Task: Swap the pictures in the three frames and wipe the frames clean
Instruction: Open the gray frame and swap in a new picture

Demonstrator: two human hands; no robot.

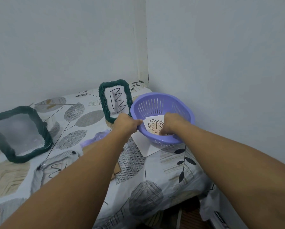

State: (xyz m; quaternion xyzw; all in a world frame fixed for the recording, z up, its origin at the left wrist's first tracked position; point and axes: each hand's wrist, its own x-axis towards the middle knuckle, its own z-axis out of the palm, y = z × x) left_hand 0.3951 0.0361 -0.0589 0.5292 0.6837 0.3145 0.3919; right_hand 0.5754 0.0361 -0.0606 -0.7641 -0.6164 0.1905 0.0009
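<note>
Here, left hand (125, 123) grips the basket (184, 106) rim — right hand (170, 123) pinches a picture (155, 125) (inside).

Purple slotted plastic basket (161, 103) right of upright green woven frame (114, 100); leaf-drawing paper (155, 125) inside basket; second green woven frame (20, 133) far left.

The basket (161, 104) is lilac plastic with slotted walls, and the paper (155, 125) in it is white with a black-outlined leaf over a tan patch. Two woven frames (127, 90) (44, 128) are dark green; one shows black zigzag scribble on white. The tabletop cloth (146, 179) is white with grey, beige and black leaf prints.
</note>
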